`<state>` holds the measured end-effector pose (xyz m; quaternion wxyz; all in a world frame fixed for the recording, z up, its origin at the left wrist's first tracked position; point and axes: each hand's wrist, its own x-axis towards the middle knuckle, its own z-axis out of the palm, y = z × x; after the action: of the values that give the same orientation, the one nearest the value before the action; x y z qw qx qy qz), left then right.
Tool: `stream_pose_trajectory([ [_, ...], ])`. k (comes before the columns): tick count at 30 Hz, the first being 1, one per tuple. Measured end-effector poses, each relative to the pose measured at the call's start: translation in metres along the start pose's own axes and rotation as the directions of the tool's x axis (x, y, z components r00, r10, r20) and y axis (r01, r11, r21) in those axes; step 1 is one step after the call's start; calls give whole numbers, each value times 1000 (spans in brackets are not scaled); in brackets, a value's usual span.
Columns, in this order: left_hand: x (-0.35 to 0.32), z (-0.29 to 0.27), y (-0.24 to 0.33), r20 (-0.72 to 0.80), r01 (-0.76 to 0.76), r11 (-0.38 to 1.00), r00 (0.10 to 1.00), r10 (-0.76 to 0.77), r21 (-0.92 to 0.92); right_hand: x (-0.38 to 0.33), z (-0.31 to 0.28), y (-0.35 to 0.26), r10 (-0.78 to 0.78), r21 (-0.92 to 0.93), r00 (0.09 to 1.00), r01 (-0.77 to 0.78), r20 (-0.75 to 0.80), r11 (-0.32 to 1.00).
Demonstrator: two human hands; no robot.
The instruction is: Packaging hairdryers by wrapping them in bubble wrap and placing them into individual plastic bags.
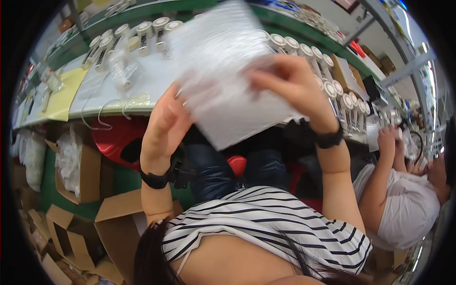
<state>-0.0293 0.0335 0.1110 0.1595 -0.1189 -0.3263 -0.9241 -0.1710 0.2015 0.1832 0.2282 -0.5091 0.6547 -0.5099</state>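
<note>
A clear plastic bag (228,71) (blurred, its contents unreadable) is held up between both hands. The left hand (164,123) grips its lower left edge; the right hand (289,85) pinches its right side. Beyond the hands, a worktable (152,80) carries rows of white capped parts (142,33), apparently unbagged. Below the left hand sit open cardboard boxes (80,171). Right of the right hand, a co-worker's hand (387,135) works.
</note>
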Motion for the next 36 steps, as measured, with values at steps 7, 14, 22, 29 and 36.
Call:
stream_pose_trajectory([
  [7,-9,-50,-7,-342,87,953,939,19,290,-27,-90,40,46,-481,958,-183,-284,857],
  [14,-1,-86,-17,-512,36,973,854,88,228,-104,-166,109,547,-808,742,-559,-387,187],
  [22,34,-52,-38,-541,-4,999,841,28,46,-123,-151,130,333,-778,788,-596,-518,198],
  [29,31,-57,-37,-425,12,995,905,29,95,-110,-157,108,60,-699,738,-659,-672,278],
  [36,27,-56,-43,-363,-36,834,889,278,551,-92,-161,115,-68,-513,621,-575,-781,637],
])
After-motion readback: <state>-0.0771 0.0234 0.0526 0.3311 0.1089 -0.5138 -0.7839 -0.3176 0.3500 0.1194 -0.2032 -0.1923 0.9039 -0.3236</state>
